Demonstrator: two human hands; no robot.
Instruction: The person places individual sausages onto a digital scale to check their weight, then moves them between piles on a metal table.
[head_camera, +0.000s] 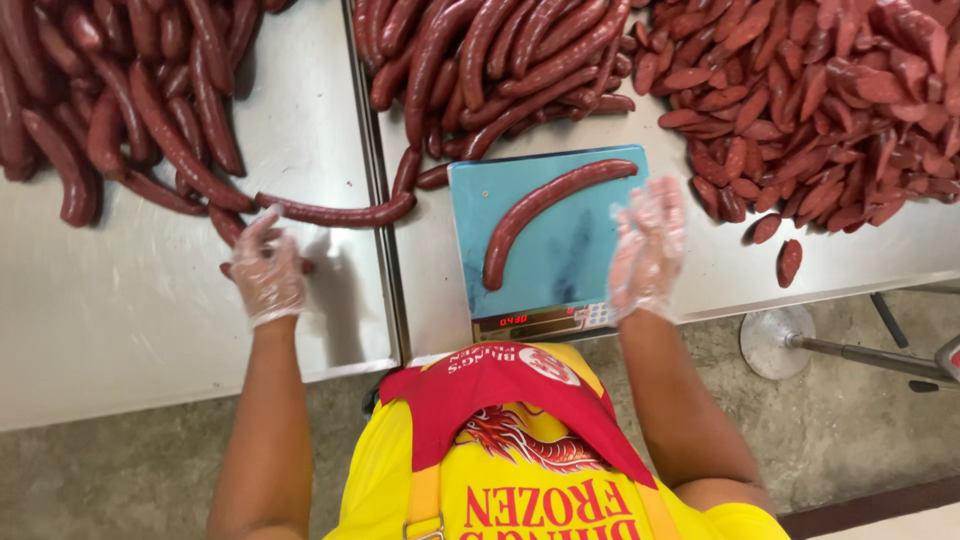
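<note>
A long curved sausage (545, 205) lies alone on the blue platform of a weighing scale (575, 270), whose display (540, 321) shows red digits. My right hand (648, 245), in a clear plastic glove, hovers at the scale's right edge with fingers spread and nothing in it. My left hand (268, 268), also gloved, rests on the left steel table (130, 320). Its fingertips pinch the left end of another long sausage (340, 213) that bridges the gap between the two tables. A further sausage shows partly under that palm.
A heap of whole sausages (120, 100) covers the far left table, and another heap (500, 60) lies behind the scale. Several short cut pieces (820, 100) are piled at the right, with two strays (789, 262) near the table edge. A metal stand base (775, 340) sits on the floor.
</note>
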